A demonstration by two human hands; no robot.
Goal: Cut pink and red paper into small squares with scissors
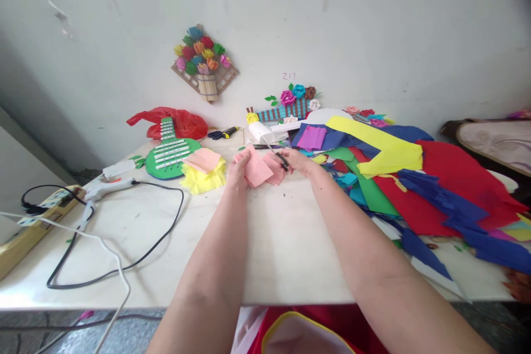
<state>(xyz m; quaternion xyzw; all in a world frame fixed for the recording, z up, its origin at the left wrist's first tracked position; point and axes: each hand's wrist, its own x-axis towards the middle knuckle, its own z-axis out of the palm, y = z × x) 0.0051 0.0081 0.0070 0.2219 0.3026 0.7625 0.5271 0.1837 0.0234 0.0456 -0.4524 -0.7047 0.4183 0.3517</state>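
Observation:
Pink paper (256, 167) is pinched in my left hand (240, 165), above the middle of the table. My right hand (295, 161) is closed round the dark handles of a pair of scissors (274, 149), whose blades point up and to the left. Another pink piece (274, 169) lies between the two hands, partly behind the held paper. To the left, a pink sheet (202, 160) rests on yellow crepe paper (203, 178).
A green guitar-shaped craft (172, 157) and a red plastic bag (182, 121) are on the left. The glue gun (112, 188) and its cable lie nearer. Coloured paper (448, 188) covers the right side. Yellow-and-black pliers (224, 133) lie at the back.

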